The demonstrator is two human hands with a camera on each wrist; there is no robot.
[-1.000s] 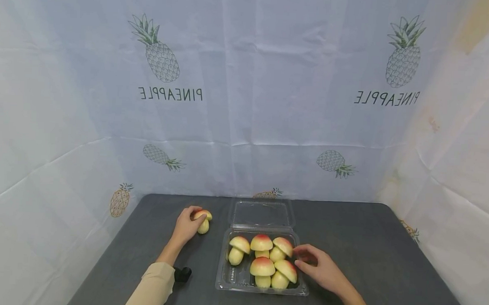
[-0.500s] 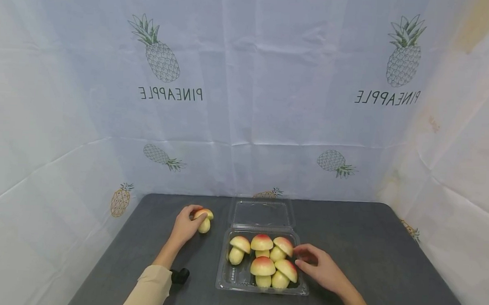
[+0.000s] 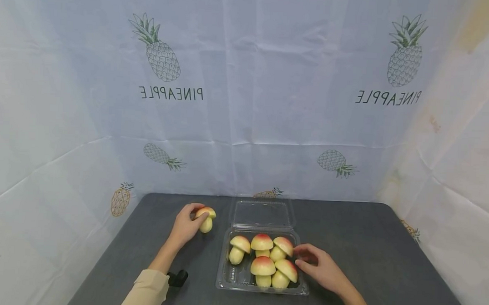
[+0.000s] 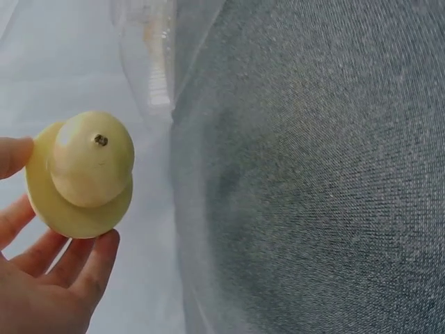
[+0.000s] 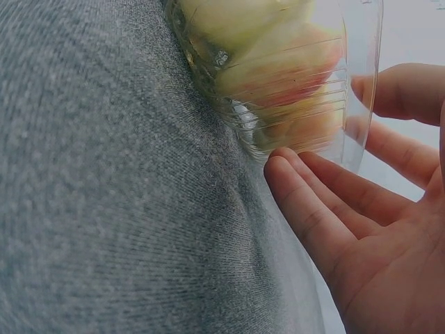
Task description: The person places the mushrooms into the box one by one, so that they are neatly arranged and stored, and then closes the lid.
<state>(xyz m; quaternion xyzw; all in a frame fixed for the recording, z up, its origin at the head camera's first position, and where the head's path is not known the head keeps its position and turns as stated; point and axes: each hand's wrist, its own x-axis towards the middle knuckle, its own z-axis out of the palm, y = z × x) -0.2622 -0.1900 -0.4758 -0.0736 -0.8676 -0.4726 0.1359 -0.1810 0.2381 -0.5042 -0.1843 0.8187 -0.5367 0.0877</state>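
My left hand (image 3: 189, 222) holds a toy mushroom (image 3: 206, 224) by its cap, left of the clear plastic clamshell box (image 3: 231, 288). In the left wrist view the thumb and fingertips sit around the cap's edge, and the pale yellow stem (image 4: 94, 163) faces the camera, a dark spot at its end. Several more toy mushrooms with red-and-yellow caps lie in the box, one of them (image 3: 237, 251) in its left part. At the box's right side is my right hand (image 3: 320, 268); its extended fingertips (image 5: 281, 170) touch the ribbed wall and the rim.
The box's transparent lid (image 3: 262, 214) lies folded back behind it on the dark grey table (image 3: 355, 234). A white cloth printed with pineapples (image 3: 250, 112) hangs behind the table and along both sides. A black strap piece (image 3: 177, 278) is on the left wrist.
The left hand has shifted slightly right and up with the toy mushroom, which is tilted a little more. The right hand and the box have kept their places.
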